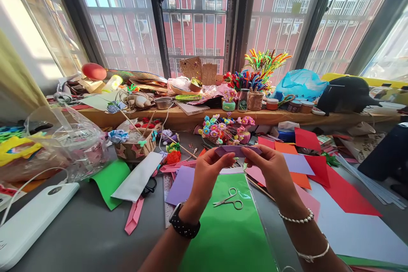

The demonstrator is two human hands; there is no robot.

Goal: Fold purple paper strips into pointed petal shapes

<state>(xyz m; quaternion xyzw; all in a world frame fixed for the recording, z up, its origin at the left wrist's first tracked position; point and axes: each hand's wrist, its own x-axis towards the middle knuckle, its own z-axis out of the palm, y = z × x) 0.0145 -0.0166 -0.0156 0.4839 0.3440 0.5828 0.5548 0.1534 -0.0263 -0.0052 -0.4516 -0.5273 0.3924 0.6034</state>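
Cluttered craft table [79, 229], both hands raised, left hand [208, 174] and right hand [274, 170] fingers pinching purple paper strip [237, 150]

- The left hand [208, 174] is bare, with no ring to be seen on the fingers that show.
- On the left wrist sits a black watch with a perforated rubber strap [184, 224], dotted with small pale holes.
- The right hand [274, 172] is bare too.
- The right wrist carries a bracelet of small white pearl-like beads [296, 218].
- Higher on the right forearm lies a thin silver metal bangle [314, 255].
- Both forearms are uncovered; no sleeve shows.
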